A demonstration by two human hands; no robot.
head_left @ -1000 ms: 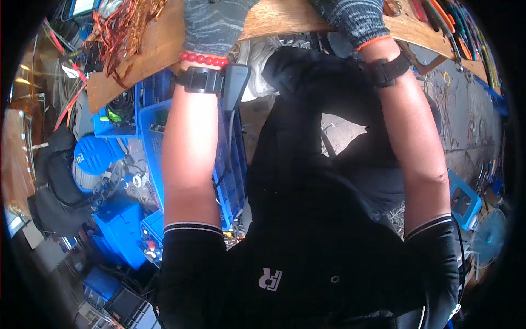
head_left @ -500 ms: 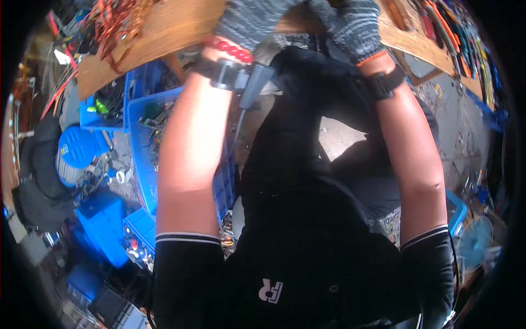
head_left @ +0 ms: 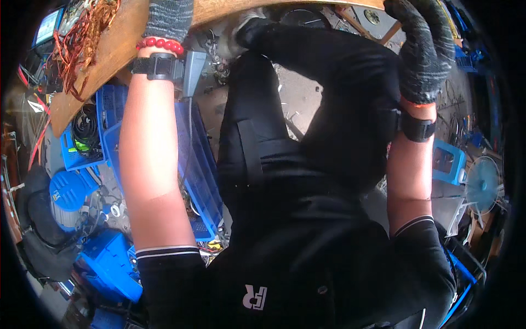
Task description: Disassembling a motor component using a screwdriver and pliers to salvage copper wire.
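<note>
Head view: reddish strands [head_left: 90, 35] stretch toward the table's [head_left: 123, 52] near-left corner, left of the nearer left hand [head_left: 169, 19]; its and the right hand [head_left: 424, 57]'s opening and hold cannot be told.

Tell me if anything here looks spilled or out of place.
A tangle of reddish strands lies heaped on the left end of the table, loose ends straggling toward its edge. Small scraps also litter the floor, as if dropped.

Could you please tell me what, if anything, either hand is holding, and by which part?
It cannot be told: the picture's top edge crops the left hand, and the right hand hides its palm.
</note>
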